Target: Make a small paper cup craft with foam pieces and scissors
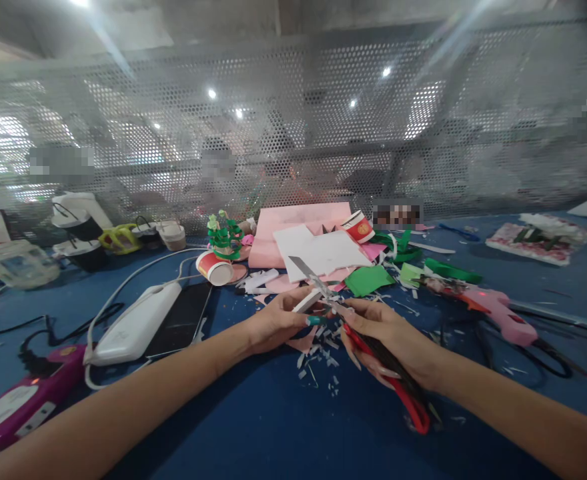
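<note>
My left hand (276,325) is closed on a small white folded paper strip (307,301), pinched between thumb and fingers. A teal patch shows at the thumb tip. In my right hand (398,337) is a pair of scissors (309,275) with red and black handles, the blades pointing up and left past the strip. The blades lie close against the white paper; whether they touch it I cannot tell. Small white paper clippings (329,360) are scattered on the blue table below both hands.
Ahead lie pink sheets (298,217), white paper (318,250), green paper (369,281) and red paper cups (214,268). A pink glue gun (503,313) rests at right. At left are a phone (181,320), a white power bank (136,327) and a purple power strip (28,400). Perforated metal panels stand behind.
</note>
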